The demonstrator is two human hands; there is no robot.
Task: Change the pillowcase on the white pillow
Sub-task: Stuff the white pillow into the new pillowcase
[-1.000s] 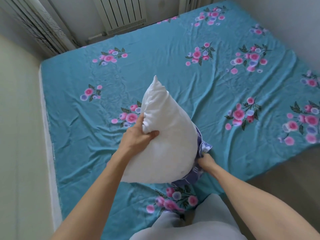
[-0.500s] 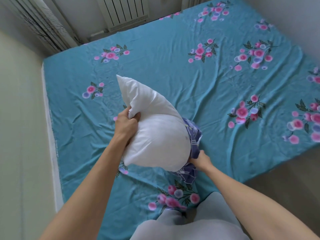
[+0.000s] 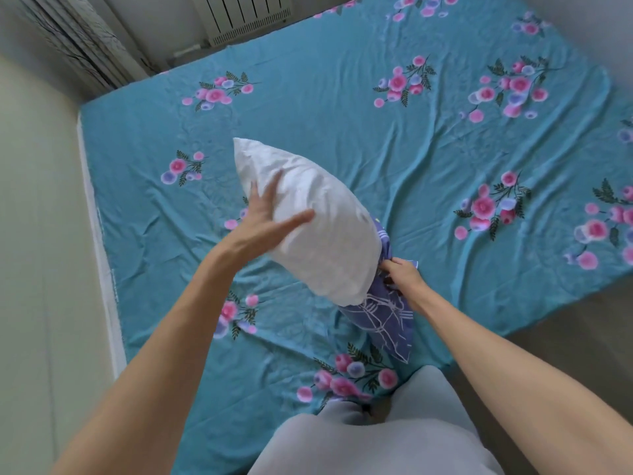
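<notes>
Closest to the camera, the person's pale grey clothing [image 3: 373,440] fills the bottom of the view, at the near edge of the bed. Both bare forearms reach forward from it over the teal floral bedsheet [image 3: 342,132].

The right hand [image 3: 400,274] is curled round the bunched rim of the purple pillowcase [image 3: 383,323], pinching the fabric just beside the lower end of the white pillow [image 3: 308,228]. The pillowcase, with pale line markings, hangs down from that grip toward the near edge of the bed, and only the pillow's lower end sits inside it.

The left hand [image 3: 263,224] is spread flat, fingers straight and apart, against the left side of the pillow; it presses or touches rather than grasps. The pillow is lifted above the sheet, tilted so its upper corner points toward the far left of the bed, over the near middle of the mattress.

Beyond it the sheet lies wrinkled, printed with pink and lilac flower clusters. Past the bed's far edge stand a white radiator [image 3: 246,15] and, at the far left corner, a striped curtain [image 3: 78,46]. A pale wall [image 3: 34,234] runs along the bed's left edge.
</notes>
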